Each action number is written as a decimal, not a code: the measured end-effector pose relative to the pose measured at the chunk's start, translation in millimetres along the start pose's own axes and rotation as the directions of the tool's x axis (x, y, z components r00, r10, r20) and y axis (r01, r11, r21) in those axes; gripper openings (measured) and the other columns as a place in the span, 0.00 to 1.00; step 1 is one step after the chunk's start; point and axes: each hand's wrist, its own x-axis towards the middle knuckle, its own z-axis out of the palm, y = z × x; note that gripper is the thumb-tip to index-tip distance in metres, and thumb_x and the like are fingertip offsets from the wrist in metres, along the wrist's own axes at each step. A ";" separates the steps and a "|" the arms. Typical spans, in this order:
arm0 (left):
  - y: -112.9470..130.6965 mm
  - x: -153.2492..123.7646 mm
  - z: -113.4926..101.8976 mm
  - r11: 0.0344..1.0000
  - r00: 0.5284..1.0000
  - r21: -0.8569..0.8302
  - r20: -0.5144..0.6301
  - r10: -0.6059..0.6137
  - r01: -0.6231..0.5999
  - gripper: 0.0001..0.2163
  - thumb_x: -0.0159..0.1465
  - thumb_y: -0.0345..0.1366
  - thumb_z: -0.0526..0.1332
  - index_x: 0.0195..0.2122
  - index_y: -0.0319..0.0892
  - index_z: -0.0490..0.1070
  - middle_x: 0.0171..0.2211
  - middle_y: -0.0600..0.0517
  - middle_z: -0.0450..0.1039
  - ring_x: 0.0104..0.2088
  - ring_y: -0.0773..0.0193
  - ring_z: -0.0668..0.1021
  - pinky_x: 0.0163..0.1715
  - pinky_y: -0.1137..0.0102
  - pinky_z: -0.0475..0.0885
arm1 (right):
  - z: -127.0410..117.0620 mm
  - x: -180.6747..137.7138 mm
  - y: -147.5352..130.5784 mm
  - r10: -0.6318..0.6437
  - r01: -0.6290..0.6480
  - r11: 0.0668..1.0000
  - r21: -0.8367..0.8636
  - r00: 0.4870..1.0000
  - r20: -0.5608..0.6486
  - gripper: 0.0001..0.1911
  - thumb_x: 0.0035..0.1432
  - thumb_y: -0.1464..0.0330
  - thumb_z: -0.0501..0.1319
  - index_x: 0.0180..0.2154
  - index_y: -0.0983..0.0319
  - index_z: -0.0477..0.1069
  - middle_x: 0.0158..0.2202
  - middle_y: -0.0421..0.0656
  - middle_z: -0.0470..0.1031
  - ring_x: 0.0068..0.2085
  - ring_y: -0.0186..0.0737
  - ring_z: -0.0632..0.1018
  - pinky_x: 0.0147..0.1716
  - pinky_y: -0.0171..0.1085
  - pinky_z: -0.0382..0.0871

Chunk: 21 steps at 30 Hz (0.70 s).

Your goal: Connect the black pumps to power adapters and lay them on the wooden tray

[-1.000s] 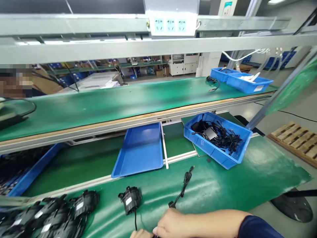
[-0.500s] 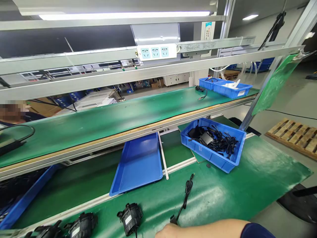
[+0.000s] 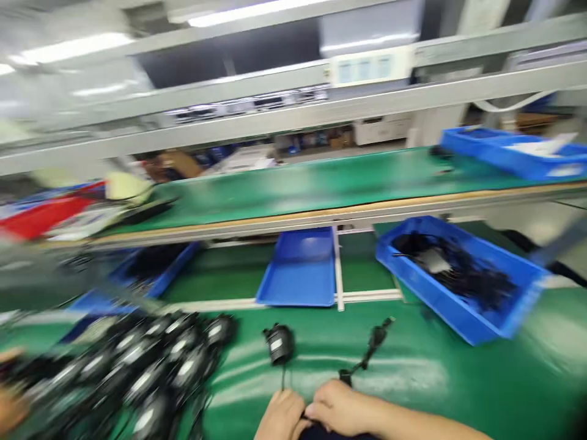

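Note:
My left hand is closed at the bottom middle, on the thin black cable from a small black pump with a white label. My right hand meets it from the right, its fingers bent and closed; what they hold is hidden. Just behind the right hand lies a black adapter-like block, joined to a bundled black cord on the green mat. Dark blue cloth shows beneath both hands.
Several black pumps crowd the left of the green bench. Another person's hand is blurred at the far left. A blue bin of black cords stands right, a shallow blue tray mid-bench. A green shelf runs above.
The view has swung left and blurred, bringing the crowded pumps into sight. My left hand has come into view beside the right, which is now in front of the black block.

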 end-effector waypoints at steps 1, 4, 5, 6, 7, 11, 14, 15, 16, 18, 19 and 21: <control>7.0 0.6 -5.4 1.000 1.000 -0.002 0.019 -0.022 0.022 0.09 0.69 0.36 0.58 0.30 0.42 0.68 0.29 0.52 0.74 0.32 0.62 0.74 0.35 0.68 0.63 | 1.2 -3.0 2.1 -0.040 0.041 0.999 0.021 0.998 -0.056 0.13 0.56 0.59 0.62 0.27 0.61 0.68 0.24 0.36 0.68 0.29 0.35 0.69 0.29 0.33 0.60; 18.4 7.9 -26.1 0.997 0.992 -0.050 0.117 -0.052 0.058 0.08 0.68 0.38 0.60 0.33 0.42 0.68 0.32 0.54 0.75 0.35 0.63 0.73 0.38 0.67 0.62 | 3.5 3.2 15.1 -0.114 0.116 0.993 0.036 0.991 -0.066 0.20 0.55 0.50 0.59 0.26 0.60 0.63 0.24 0.38 0.66 0.30 0.38 0.67 0.31 0.36 0.59; 19.5 9.8 -32.4 0.997 0.988 -0.044 0.140 -0.060 0.067 0.09 0.68 0.40 0.61 0.33 0.42 0.67 0.32 0.54 0.75 0.35 0.63 0.73 0.38 0.67 0.62 | 4.3 7.9 19.5 -0.110 0.109 0.993 0.040 0.994 0.006 0.24 0.58 0.46 0.52 0.24 0.59 0.62 0.21 0.38 0.63 0.27 0.38 0.66 0.30 0.37 0.58; 20.2 10.7 -37.3 0.997 0.985 -0.030 0.157 -0.069 0.074 0.10 0.68 0.42 0.61 0.33 0.42 0.67 0.33 0.54 0.75 0.36 0.63 0.73 0.39 0.67 0.62 | 5.0 12.1 23.0 -0.103 0.100 0.994 0.045 0.991 0.081 0.29 0.60 0.43 0.46 0.23 0.59 0.61 0.19 0.37 0.59 0.25 0.38 0.64 0.29 0.38 0.58; 21.0 10.5 -40.5 0.997 0.984 -0.011 0.164 -0.076 0.079 0.11 0.68 0.43 0.61 0.33 0.42 0.67 0.33 0.54 0.75 0.37 0.63 0.73 0.38 0.67 0.62 | 5.4 15.2 25.4 -0.102 0.096 0.994 0.051 0.985 0.137 0.32 0.60 0.40 0.42 0.23 0.58 0.60 0.18 0.37 0.58 0.24 0.39 0.63 0.29 0.38 0.58; 23.1 3.9 -37.6 0.996 0.987 0.043 0.134 -0.088 0.083 0.11 0.67 0.42 0.62 0.32 0.41 0.66 0.33 0.53 0.75 0.37 0.62 0.73 0.36 0.66 0.60 | 3.4 17.4 24.4 -0.137 0.133 0.990 0.040 0.984 0.116 0.34 0.50 0.33 0.52 0.24 0.58 0.58 0.22 0.37 0.58 0.27 0.38 0.62 0.30 0.37 0.57; 21.3 -1.2 -29.1 0.997 0.994 0.056 0.091 -0.066 0.061 0.12 0.66 0.41 0.62 0.29 0.41 0.65 0.30 0.54 0.74 0.35 0.63 0.72 0.34 0.66 0.58 | 2.8 18.5 22.3 -0.123 0.120 0.992 0.030 0.984 0.128 0.36 0.46 0.30 0.53 0.22 0.58 0.56 0.22 0.37 0.56 0.28 0.38 0.59 0.29 0.37 0.56; 20.5 -2.5 -27.1 0.997 0.995 0.055 0.075 -0.059 0.055 0.13 0.67 0.42 0.62 0.29 0.41 0.65 0.28 0.54 0.73 0.34 0.63 0.71 0.33 0.66 0.57 | 3.6 19.6 22.9 -0.119 0.115 0.993 0.041 0.981 0.151 0.37 0.47 0.30 0.52 0.21 0.58 0.56 0.21 0.38 0.56 0.27 0.38 0.59 0.29 0.38 0.56; 19.8 -3.7 -25.8 0.997 0.997 0.054 0.057 -0.056 0.053 0.14 0.67 0.42 0.62 0.28 0.41 0.65 0.27 0.55 0.73 0.34 0.64 0.71 0.33 0.66 0.57 | 4.9 20.8 24.1 -0.112 0.102 0.993 0.063 0.978 0.178 0.38 0.48 0.29 0.50 0.21 0.58 0.57 0.20 0.38 0.56 0.26 0.38 0.59 0.28 0.38 0.55; 19.1 -5.9 -25.0 0.997 0.999 0.051 0.014 -0.051 0.050 0.15 0.68 0.43 0.61 0.27 0.41 0.64 0.26 0.55 0.72 0.33 0.64 0.70 0.33 0.66 0.56 | 7.8 23.0 27.0 -0.077 0.046 0.991 0.126 0.966 0.249 0.39 0.49 0.28 0.48 0.21 0.58 0.60 0.17 0.37 0.55 0.23 0.36 0.57 0.24 0.37 0.52; 19.2 -7.0 -25.4 0.998 0.999 0.051 -0.007 -0.048 0.048 0.15 0.68 0.43 0.61 0.27 0.41 0.64 0.26 0.55 0.71 0.33 0.64 0.69 0.33 0.66 0.56 | 9.0 23.7 27.8 -0.053 0.006 0.987 0.162 0.956 0.289 0.40 0.48 0.27 0.47 0.22 0.58 0.62 0.16 0.36 0.53 0.21 0.35 0.55 0.22 0.37 0.49; 19.5 -8.9 -26.7 0.998 0.998 0.058 -0.045 -0.032 0.035 0.14 0.69 0.41 0.60 0.27 0.41 0.65 0.26 0.54 0.71 0.34 0.64 0.69 0.33 0.66 0.56 | 10.1 24.2 25.9 -0.007 -0.082 0.970 0.229 0.932 0.362 0.42 0.45 0.26 0.48 0.23 0.59 0.64 0.13 0.33 0.48 0.18 0.31 0.51 0.20 0.36 0.43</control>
